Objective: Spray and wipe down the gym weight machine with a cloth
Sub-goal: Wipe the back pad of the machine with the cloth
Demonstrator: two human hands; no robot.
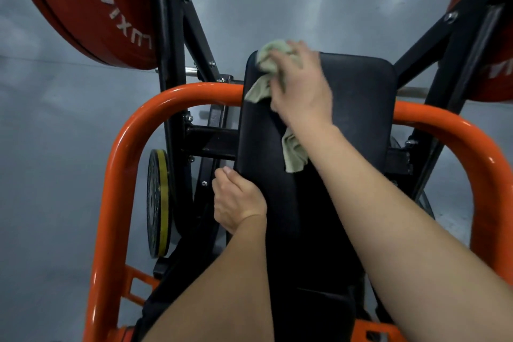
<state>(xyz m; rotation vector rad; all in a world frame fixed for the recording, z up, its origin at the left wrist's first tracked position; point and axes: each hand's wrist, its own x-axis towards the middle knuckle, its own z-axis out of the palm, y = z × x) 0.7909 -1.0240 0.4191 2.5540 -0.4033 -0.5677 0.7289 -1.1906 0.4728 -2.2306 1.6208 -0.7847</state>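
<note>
A gym, red weight plates [77,8] hanging either side of a black weight machine [169,69], an orange tubular rail [116,164] curving around its padded backrest [358,108], a yellow-rimmed plate [156,203] sitting low, grey floor [50,147] stretching beneath.

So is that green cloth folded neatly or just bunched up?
Bunched up. The cloth is crumpled under the right hand on the black pad, with loose ends trailing out above and below the hand.
</note>
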